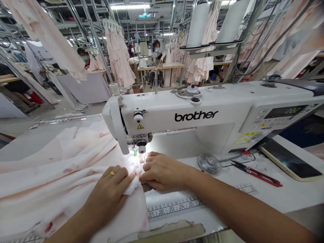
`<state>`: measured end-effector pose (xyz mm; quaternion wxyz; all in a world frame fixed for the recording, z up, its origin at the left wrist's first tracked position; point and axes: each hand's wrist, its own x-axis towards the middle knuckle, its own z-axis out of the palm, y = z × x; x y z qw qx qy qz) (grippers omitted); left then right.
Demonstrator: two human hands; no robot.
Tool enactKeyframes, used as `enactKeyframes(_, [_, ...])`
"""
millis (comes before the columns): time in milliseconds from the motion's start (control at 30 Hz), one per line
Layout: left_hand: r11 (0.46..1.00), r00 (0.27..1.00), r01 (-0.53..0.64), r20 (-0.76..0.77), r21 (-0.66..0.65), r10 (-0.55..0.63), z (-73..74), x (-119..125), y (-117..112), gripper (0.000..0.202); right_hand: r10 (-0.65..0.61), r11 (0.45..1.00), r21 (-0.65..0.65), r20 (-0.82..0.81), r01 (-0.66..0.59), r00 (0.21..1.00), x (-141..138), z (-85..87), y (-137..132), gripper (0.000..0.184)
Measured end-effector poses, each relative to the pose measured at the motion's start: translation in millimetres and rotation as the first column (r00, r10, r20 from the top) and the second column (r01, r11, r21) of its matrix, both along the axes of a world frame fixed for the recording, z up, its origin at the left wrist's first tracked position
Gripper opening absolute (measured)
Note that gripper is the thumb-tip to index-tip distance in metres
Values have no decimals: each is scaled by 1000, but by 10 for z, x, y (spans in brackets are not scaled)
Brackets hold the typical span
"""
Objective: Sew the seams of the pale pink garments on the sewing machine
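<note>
Two hands meet beside the lit needle area of the Brother sewing machine (162, 111) in the head view: the left hand (115, 182) grips a fold of the pale pink printed fabric (83, 158), spread across the table (291, 199); the right hand (162, 170) curls at its edge, though whether it pinches, I cannot tell. Good guiding means light, even tension, aligned layers and fingertips clear of the needle.

Red-blotched pale pink fabric (73, 172), white sewing machine (225, 104), red-and-black snips (265, 178)

Pale fabric (76, 168), snips (260, 174), phone (291, 159) on white table (293, 194)
</note>
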<state>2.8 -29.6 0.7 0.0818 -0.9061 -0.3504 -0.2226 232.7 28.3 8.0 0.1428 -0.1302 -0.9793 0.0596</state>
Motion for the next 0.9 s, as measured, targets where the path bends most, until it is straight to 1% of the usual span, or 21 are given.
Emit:
enactKeyframes(67, [995, 998, 61, -31, 82, -58, 24, 3, 5, 32, 8, 1000, 0, -9, -8, 1000, -3, 1, 3, 15])
enactKeyframes(133, [990, 994, 105, -30, 92, -102, 29, -6, 13, 33, 12, 1000, 1, -13, -12, 1000, -5, 9, 2, 15])
enactKeyframes(200, [993, 994, 110, -1, 34, -110, 11, -32, 25, 37, 13, 1000, 1, -6, -13, 1000, -3, 22, -2, 15])
enactKeyframes(300, [994, 995, 88, 61, -65, -84, -37, -88, 49, 43, 18, 1000, 10, 3, -18, 1000, 7, 34, -5, 14])
enactKeyframes(400, [985, 992, 120, 60, -124, -113, -62, -129, 69, 44, 18, 1000, 6, 4, -18, 1000, 19, 23, 5, 13])
enactKeyframes(533, [975, 993, 112, -9, -192, -116, -48, -131, 69, 47, -61, 998, 28, -54, 63, 997, 21, 6, 18, 20])
enactKeyframes(633, [969, 992, 126, 8, -212, -127, -47, -124, 62, 48, -95, 995, 12, -115, 97, 989, 10, 18, 6, 20])
enactKeyframes(700, [968, 991, 133, 25, -214, -131, -56, -123, 71, 49, -105, 994, -38, -93, 102, 990, -1, 23, -9, 23])
enactKeyframes(767, [969, 992, 128, 19, -210, -127, -64, -123, 104, 51, -136, 988, -76, -53, 132, 989, -14, 14, -15, 18])
enactKeyframes(900, [977, 992, 117, -32, -181, -124, -51, -118, 252, 52, -230, 971, -80, -70, 225, 971, -38, -25, 8, 17])
